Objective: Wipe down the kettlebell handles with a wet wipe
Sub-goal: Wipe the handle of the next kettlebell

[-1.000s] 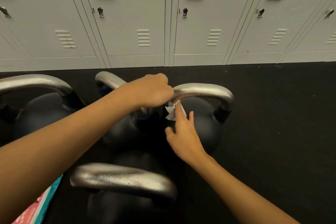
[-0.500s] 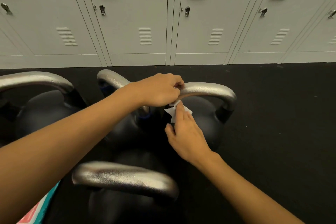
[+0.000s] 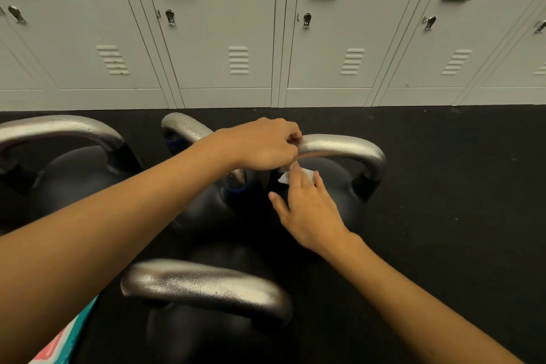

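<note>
The person is bent over a cluster of four black kettlebells on the dark gym floor [image 3: 443, 216], in front of a row of pale grey lockers [image 3: 224, 38]. Both hands work at the far right kettlebell handle [image 3: 345, 146]. The left hand [image 3: 266, 146] has its fingers curled over the left end of that handle, seemingly pinching the upper part of the wet wipe [image 3: 285, 178] against the metal. The right hand [image 3: 304, 204] comes up from below with fingers nearly straight, the tips pressing the white corner of the wipe that hangs under the bar; its thumb sticks out to the side, gripping nothing that I can see.

To do this bit well, I'd say the wipe wants wrapping right round the bar, so the underside gets cleaned as much as the top. Then it should slide along the arch and down to the far post, with steady pressure on the pebbled metal. The wipe looks bunched small, so opening it out would cover more.

The near handle [image 3: 206, 289], the left one [image 3: 59, 130] and the middle one [image 3: 184, 128] await their turn, as far as I can judge.

As for writing, the lockers show none, and the teal and red packet [image 3: 63, 343] at the bottom left is too cut off to read
</note>
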Tool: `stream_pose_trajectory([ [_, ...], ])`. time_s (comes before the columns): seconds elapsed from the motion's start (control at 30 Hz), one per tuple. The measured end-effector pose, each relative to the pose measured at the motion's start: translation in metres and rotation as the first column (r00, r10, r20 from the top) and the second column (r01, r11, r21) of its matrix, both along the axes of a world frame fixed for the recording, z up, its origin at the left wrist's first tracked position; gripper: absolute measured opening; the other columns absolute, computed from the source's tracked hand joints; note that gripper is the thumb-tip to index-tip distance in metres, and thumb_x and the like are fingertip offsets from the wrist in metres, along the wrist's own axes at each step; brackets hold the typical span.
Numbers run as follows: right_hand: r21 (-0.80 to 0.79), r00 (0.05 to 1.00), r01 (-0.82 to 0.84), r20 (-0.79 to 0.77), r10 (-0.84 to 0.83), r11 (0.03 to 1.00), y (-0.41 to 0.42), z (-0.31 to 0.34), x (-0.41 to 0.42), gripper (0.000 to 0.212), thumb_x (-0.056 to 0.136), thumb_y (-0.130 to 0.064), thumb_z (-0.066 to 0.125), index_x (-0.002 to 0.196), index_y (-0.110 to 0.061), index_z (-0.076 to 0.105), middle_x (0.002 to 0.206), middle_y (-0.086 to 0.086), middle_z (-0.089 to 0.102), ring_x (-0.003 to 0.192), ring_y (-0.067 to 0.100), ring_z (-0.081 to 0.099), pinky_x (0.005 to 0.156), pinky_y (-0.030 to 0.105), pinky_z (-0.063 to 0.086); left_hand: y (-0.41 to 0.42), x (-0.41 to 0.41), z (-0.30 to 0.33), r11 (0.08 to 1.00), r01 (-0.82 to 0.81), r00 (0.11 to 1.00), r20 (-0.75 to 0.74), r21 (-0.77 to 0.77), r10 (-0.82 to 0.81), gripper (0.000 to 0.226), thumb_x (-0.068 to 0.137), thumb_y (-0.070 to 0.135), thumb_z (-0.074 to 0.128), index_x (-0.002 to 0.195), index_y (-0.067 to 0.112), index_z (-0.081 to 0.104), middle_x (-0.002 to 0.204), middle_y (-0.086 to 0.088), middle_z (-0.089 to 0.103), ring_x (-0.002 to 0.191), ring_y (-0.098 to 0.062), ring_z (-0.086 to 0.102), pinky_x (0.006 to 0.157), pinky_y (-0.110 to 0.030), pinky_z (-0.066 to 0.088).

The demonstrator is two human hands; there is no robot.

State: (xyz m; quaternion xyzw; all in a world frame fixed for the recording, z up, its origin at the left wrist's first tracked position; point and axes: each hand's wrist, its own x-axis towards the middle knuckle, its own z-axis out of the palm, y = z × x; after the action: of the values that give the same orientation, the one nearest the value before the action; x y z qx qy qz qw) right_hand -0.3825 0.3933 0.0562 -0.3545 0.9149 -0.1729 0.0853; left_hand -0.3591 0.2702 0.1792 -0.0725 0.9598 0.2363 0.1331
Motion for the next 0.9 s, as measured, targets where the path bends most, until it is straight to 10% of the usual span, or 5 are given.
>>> stream_pose_trajectory([
  [0.1, -0.001, 0.999, -0.006, -0.033, 0.006, 1.000, -0.003, -0.001, -0.010, 0.054, 0.101, -0.039, 0.041, 0.141, -0.004, 0.032, 0.137, 0.008, 0.052, 0.132, 0.021, 0.044, 0.121, 0.038, -0.002, -0.002, 0.000, 0.001, 1.000, -0.005, 1.000, 0.017, 0.013, 0.005, 0.044, 0.091, 0.014, 0.050, 0.134, 0.024, 0.049, 0.132, 0.000, 0.054, 0.119, -0.019, 0.051, 0.099, -0.033, 0.040],
  [0.23, 0.063, 0.984, -0.061, -0.166, 0.071, 0.996, 0.010, -0.009, 0.004, 0.062, 0.102, -0.035, 0.037, 0.151, 0.000, 0.020, 0.155, 0.013, 0.034, 0.144, 0.022, 0.031, 0.121, 0.039, -0.002, -0.005, 0.001, -0.001, 0.999, -0.006, 1.000, 0.028, 0.042, 0.004, 0.045, 0.091, 0.014, 0.051, 0.134, 0.026, 0.048, 0.133, 0.001, 0.054, 0.121, -0.019, 0.050, 0.101, -0.033, 0.039],
  [0.5, 0.259, 0.882, -0.124, -0.414, 0.226, 0.958, 0.023, -0.023, 0.020, 0.058, 0.084, -0.026, 0.034, 0.121, 0.008, 0.063, 0.123, 0.026, 0.063, 0.117, 0.035, 0.062, 0.104, 0.047, 0.035, -0.007, 0.001, -0.003, 0.997, -0.003, 1.000, 0.023, 0.077, 0.001, 0.045, 0.091, 0.014, 0.053, 0.133, 0.025, 0.048, 0.133, 0.000, 0.053, 0.120, -0.020, 0.050, 0.098, -0.034, 0.039],
  [0.67, 0.411, 0.813, -0.278, -0.381, 0.441, 0.868, 0.027, -0.031, 0.015, 0.062, 0.056, -0.021, 0.086, 0.110, 0.006, 0.070, 0.117, 0.024, 0.067, 0.111, 0.034, 0.066, 0.099, 0.043, 0.046, -0.008, 0.002, -0.003, 0.996, -0.001, 1.000, 0.010, 0.084, 0.000, 0.046, 0.090, 0.014, 0.054, 0.134, 0.025, 0.048, 0.135, 0.001, 0.052, 0.122, -0.019, 0.049, 0.099, -0.032, 0.038],
  [0.9, 0.533, 0.685, -0.332, -0.431, 0.587, 0.778, 0.012, -0.032, 0.005, 0.057, 0.086, -0.032, 0.062, 0.136, -0.006, 0.053, 0.143, 0.013, 0.051, 0.135, 0.023, 0.047, 0.112, 0.036, 0.015, -0.009, 0.002, -0.003, 0.995, 0.010, 1.000, 0.011, 0.095, -0.012, 0.046, 0.090, 0.013, 0.053, 0.135, 0.025, 0.048, 0.137, 0.001, 0.051, 0.124, -0.018, 0.048, 0.101, -0.032, 0.037],
])
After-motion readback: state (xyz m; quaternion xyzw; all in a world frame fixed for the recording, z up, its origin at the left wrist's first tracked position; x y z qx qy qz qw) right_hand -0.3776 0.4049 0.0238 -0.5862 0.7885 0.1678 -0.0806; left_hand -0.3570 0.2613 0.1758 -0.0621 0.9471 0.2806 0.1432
